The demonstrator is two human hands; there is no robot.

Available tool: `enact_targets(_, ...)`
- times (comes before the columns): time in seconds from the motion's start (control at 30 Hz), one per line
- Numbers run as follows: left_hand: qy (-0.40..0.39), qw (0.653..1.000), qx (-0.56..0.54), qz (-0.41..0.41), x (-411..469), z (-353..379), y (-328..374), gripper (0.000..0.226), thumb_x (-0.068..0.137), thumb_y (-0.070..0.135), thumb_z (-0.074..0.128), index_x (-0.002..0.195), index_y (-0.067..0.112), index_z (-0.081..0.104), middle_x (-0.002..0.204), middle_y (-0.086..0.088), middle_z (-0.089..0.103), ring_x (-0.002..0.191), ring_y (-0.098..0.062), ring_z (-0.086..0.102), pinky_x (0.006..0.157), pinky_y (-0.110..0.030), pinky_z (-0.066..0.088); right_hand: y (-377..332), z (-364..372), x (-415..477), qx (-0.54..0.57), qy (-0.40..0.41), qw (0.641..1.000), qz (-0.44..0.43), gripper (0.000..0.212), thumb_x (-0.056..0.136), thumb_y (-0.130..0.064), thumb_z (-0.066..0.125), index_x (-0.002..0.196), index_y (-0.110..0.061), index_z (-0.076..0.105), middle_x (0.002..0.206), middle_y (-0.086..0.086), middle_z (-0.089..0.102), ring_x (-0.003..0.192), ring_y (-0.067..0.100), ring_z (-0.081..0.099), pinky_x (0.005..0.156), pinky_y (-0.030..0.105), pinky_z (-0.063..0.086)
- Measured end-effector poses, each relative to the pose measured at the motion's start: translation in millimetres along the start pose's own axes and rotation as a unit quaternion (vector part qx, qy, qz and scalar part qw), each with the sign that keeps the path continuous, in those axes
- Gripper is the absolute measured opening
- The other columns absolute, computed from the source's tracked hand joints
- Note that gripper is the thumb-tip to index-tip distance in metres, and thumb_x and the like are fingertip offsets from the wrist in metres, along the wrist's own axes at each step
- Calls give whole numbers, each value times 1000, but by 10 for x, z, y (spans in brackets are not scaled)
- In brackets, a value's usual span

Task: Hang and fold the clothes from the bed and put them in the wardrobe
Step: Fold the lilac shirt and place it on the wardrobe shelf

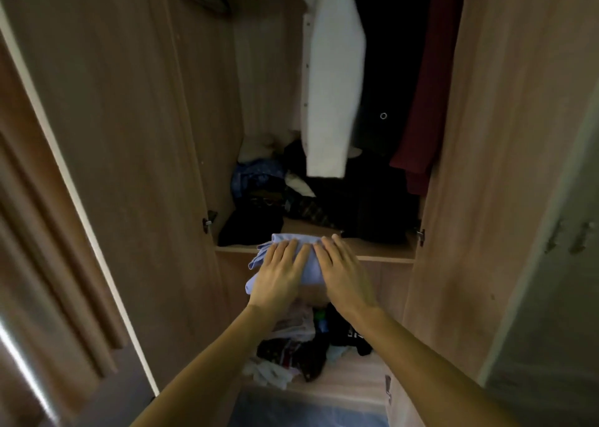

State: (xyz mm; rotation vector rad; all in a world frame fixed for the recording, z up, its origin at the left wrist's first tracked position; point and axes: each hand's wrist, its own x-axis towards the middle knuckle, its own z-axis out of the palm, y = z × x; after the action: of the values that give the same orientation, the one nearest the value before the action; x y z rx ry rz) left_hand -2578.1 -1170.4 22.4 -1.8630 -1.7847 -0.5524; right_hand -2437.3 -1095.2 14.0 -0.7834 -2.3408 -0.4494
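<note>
Left hand: the left hand [278, 274] lay palm down on the folded shirt, fingers straight and close together, nothing pinched. The thumb was out of sight, so whether it tucked under the cloth could not be told.
Right hand: the right hand [343, 274] did the same just beside it, flat on top with fingers stretched forward and side by side. The two index fingers almost met.
Folded shirt: and there it was, the light blue folded shirt [259, 259], under both palms at the front edge of the shelf [385, 251]. Its far end sat over the shelf, while its near end stuck out past the edge toward the person.
Shelf behind it: a jumbled pile of clothes [324, 199], mostly dark, filled the back. A black piece lay at the left front, just beyond the folded shirt, and a blue patterned garment [256, 173] was bunched at the back left.
Hanging above: a white shirt [334, 86] with buttons down its edge hung over the pile. A dark garment [389, 54] hung beside it and a dark red one [424, 102] was farthest right.
Lower compartment: a loose heap of clothes [298, 345] in white, black and dark red lay below the shelf, between the forearms.
Wardrobe: both wooden doors stood wide open, the left door [129, 102] and the right door [502, 135], framing it all.
</note>
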Motion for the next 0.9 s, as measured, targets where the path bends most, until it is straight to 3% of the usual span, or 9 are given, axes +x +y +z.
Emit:
enact_targets(0.2,-11,999,26,-38,275,333,-537,41,82,15,35,115,7,57,114,-16,61,105,-36,58,91,-48,48,27,589,560,46,4,999,-29,69,54,-8,87,118,2,62,119,18,63,112,36,60,91,45,52)
enact_targets(0.33,-3,998,32,-49,383,666,-994,36,84,16,40,116,9,55,113,-14,62,104,-34,59,90,-45,49,-24,1103,938,72,-10,996,-50,69,57,-9,87,120,0,60,121,17,62,114,35,59,92,45,51)
enact_targets(0.47,17,998,20,-60,643,1094,-1560,35,84,16,42,118,10,50,113,-16,63,104,-35,61,89,-46,51,-43,1616,1430,62,-8,996,-57,71,48,-9,89,115,0,65,116,17,66,110,34,62,90,43,53)
enact_targets(0.67,10,998,-40,-49,1134,1765,-2386,60,68,10,77,120,10,47,112,-16,65,102,-34,63,88,-45,52,23,2409,2172,78,-42,995,-40,70,46,-4,89,112,0,65,113,20,66,106,38,63,82,47,55)
enact_targets(0.8,-6,999,-37,-35,1499,2090,-2836,47,73,10,43,119,7,52,106,-18,67,95,-34,66,84,-45,54,84,2838,2630,72,-66,995,-31,69,49,-3,89,113,2,64,112,22,66,105,39,63,86,49,53)
enact_targets(0.9,5,999,-33,-27,1727,2297,-3125,49,70,10,38,118,9,45,102,-20,68,92,-34,67,81,-44,55,146,3121,2923,69,-61,995,-27,68,51,-3,88,114,3,63,113,22,65,108,40,61,90,49,51)
